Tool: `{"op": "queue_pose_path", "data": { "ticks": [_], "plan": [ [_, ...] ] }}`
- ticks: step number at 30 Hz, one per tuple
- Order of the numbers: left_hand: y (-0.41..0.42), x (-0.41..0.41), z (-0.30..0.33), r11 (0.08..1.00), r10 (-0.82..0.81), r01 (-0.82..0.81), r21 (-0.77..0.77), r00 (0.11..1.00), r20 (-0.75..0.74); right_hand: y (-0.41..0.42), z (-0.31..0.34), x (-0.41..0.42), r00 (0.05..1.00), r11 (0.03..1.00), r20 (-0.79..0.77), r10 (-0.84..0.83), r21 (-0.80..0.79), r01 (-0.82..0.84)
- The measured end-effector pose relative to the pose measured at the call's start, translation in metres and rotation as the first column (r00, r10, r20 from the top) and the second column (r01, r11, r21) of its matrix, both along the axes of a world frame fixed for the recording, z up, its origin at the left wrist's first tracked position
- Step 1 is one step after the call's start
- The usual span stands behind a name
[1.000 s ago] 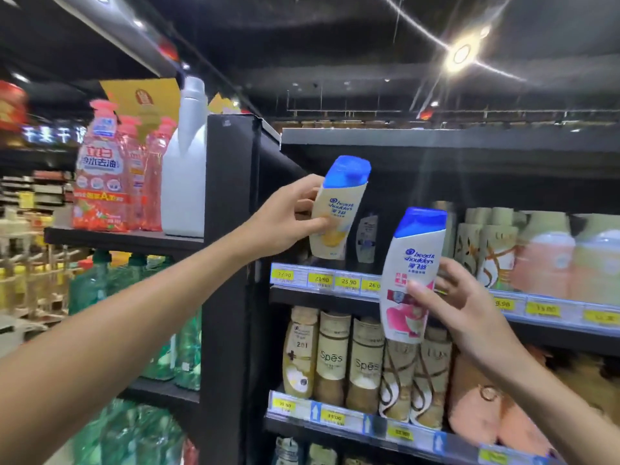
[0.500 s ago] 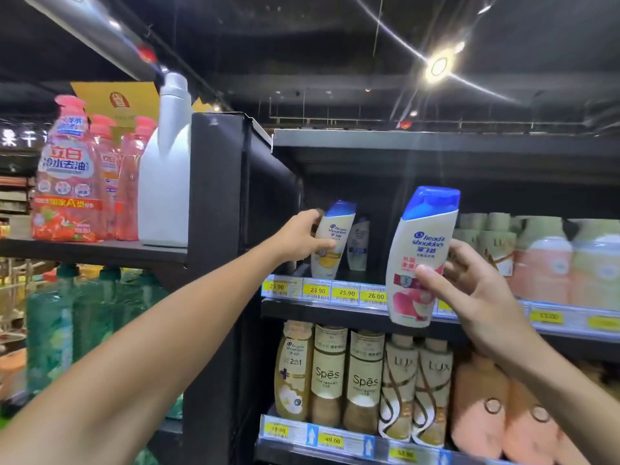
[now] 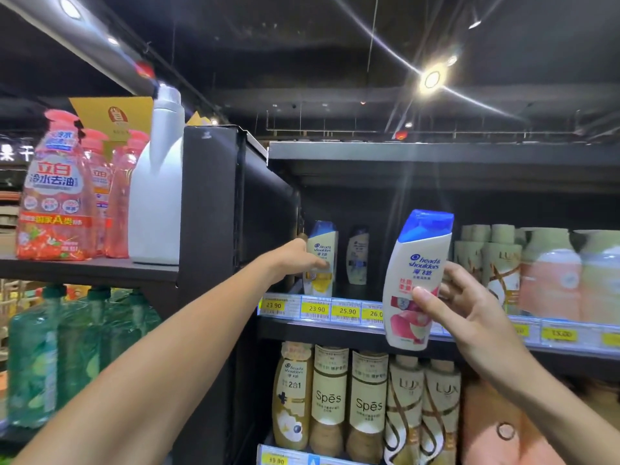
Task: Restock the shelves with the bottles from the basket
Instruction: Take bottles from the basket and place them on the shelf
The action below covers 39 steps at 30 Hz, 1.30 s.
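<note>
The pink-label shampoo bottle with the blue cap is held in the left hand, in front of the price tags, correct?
Not quite. The head view shows the pink-label shampoo bottle held in the right hand, in front of the price tags. The left hand is at the yellow-label bottle on the shelf.

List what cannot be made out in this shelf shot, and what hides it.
All in the head view:
- Basket: out of frame.
- Left hand on the yellow-label bottle: its fingers are partly hidden behind the bottle, so the grip is unclear.
- Dark bottle: deep in shadow, label unreadable.
- Price tag: cut off by the pink-label bottle in the right hand.
- Peach bottles: blurred.
</note>
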<state>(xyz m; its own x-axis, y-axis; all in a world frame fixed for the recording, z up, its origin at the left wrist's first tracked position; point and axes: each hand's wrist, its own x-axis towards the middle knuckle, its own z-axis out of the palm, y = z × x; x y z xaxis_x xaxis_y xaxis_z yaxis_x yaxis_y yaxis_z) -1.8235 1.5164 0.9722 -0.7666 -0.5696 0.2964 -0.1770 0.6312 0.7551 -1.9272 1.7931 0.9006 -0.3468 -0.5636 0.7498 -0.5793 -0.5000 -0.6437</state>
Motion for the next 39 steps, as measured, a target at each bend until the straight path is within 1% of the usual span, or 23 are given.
{"op": "queue_pose_path", "data": {
  "ticks": [2,3,4,6,8,9,11,13,16,19,23,29,31,33,34,35,36,37,38,39],
  "plan": [
    [0.003,-0.006,-0.001,0.998,0.05,-0.05,-0.025,0.999,0.0,-0.002,-0.002,0.001,1.0,1.0,0.009,0.016,0.008,-0.016],
    [0.005,-0.009,-0.003,0.991,0.116,-0.115,-0.069,0.993,0.006,-0.003,-0.004,0.001,1.0,1.0,0.013,0.025,0.012,-0.025],
    [0.006,-0.012,-0.005,0.963,0.221,-0.216,-0.16,0.975,0.017,-0.003,-0.005,0.001,0.999,0.999,0.014,0.031,0.015,-0.031],
    [0.011,-0.016,-0.012,0.843,0.424,-0.393,-0.367,0.906,0.004,-0.005,-0.006,0.001,0.999,0.999,0.012,0.037,0.019,-0.038],
    [0.017,-0.017,-0.018,0.729,0.513,-0.471,-0.497,0.856,-0.058,-0.006,-0.009,0.001,0.999,0.999,0.021,0.045,0.021,-0.045],
    [0.019,-0.018,-0.021,0.699,0.526,-0.485,-0.526,0.846,-0.081,-0.006,-0.01,0.001,0.999,0.999,0.023,0.046,0.023,-0.046],
    [0.021,-0.021,-0.026,0.68,0.531,-0.486,-0.55,0.843,-0.089,-0.006,-0.012,0.0,0.999,0.999,0.022,0.045,0.03,-0.045],
    [0.023,-0.024,-0.03,0.68,0.532,-0.475,-0.558,0.844,-0.071,-0.007,-0.015,0.0,0.998,0.998,0.029,0.053,0.031,-0.054],
    [0.024,-0.025,-0.03,0.704,0.516,-0.45,-0.55,0.856,-0.04,-0.006,-0.017,-0.002,0.997,0.997,0.049,0.065,0.04,-0.067],
    [0.019,-0.022,-0.027,0.714,0.534,-0.459,-0.528,0.845,-0.013,-0.003,-0.019,-0.004,0.998,0.997,0.046,0.051,0.053,-0.053],
    [0.004,-0.023,-0.024,0.713,0.602,-0.518,-0.472,0.798,0.036,-0.002,-0.021,-0.006,0.997,0.998,0.063,0.054,0.04,-0.056],
    [-0.005,-0.03,-0.018,0.768,0.602,-0.563,-0.307,0.797,0.044,-0.002,-0.025,-0.005,0.996,0.998,0.069,0.057,0.027,-0.059],
    [-0.008,-0.029,-0.02,0.779,0.586,-0.53,-0.336,0.806,0.086,-0.001,-0.024,-0.005,0.995,0.998,0.079,0.057,0.034,-0.06],
    [-0.003,-0.022,-0.021,0.773,0.564,-0.469,-0.428,0.816,0.126,-0.001,-0.02,-0.004,0.996,0.998,0.074,0.046,0.038,-0.048],
    [0.001,-0.016,-0.019,0.764,0.551,-0.44,-0.472,0.825,0.122,0.0,-0.017,-0.003,0.997,0.998,0.062,0.04,0.038,-0.042],
    [0.006,-0.009,-0.017,0.752,0.533,-0.423,-0.506,0.842,0.089,0.0,-0.014,-0.003,0.998,0.999,0.049,0.033,0.037,-0.035],
    [0.013,0.001,-0.015,0.741,0.501,-0.417,-0.527,0.865,0.019,-0.002,-0.01,-0.001,0.999,0.999,0.04,0.03,0.034,-0.031],
    [0.021,0.013,-0.013,0.731,0.438,-0.411,-0.544,0.895,-0.087,-0.004,-0.005,0.0,0.999,0.999,0.029,0.025,0.035,-0.026],
    [0.029,0.028,-0.012,0.713,0.34,-0.398,-0.577,0.916,-0.211,-0.007,-0.001,0.001,1.0,0.999,0.019,0.02,0.035,-0.021],
    [0.036,0.044,-0.011,0.667,0.226,-0.39,-0.634,0.918,-0.327,-0.01,0.003,0.003,1.0,0.999,0.013,0.012,0.032,-0.013]
  ]
}}
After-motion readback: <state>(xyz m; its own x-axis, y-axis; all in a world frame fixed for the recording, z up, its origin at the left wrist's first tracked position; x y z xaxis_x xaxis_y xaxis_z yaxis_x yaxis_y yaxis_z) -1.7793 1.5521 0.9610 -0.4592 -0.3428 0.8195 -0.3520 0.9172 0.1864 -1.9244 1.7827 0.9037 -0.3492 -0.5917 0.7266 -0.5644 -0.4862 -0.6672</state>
